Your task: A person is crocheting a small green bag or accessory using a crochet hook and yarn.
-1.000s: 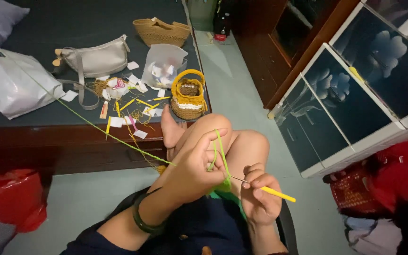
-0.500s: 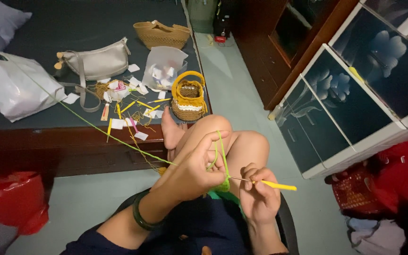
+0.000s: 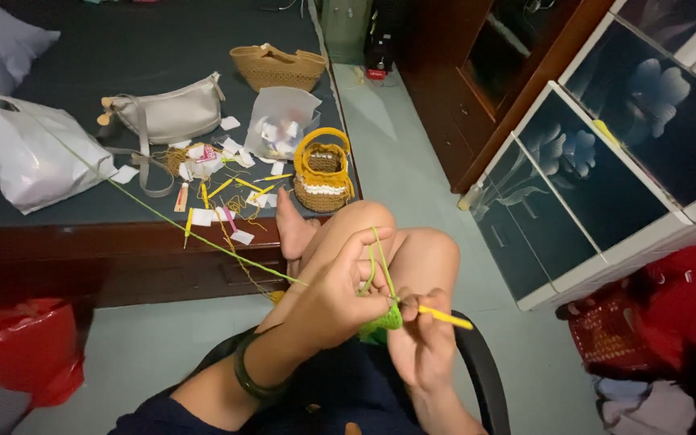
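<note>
Right hand (image 3: pixel 422 348) grip clamped on yellow crochet hook (image 3: pixel 445 316), left hand (image 3: pixel 340 298) pinching green yarn (image 3: pixel 203 234)

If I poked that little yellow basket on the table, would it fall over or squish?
The little yellow basket would probably squish a bit, since it looks crocheted from yarn. It likely weighs little for its size, so a poke might slide it along the dark table. It stands upright on a wide flat bottom, so tipping seems less likely, though its tall handle could flop.
</note>
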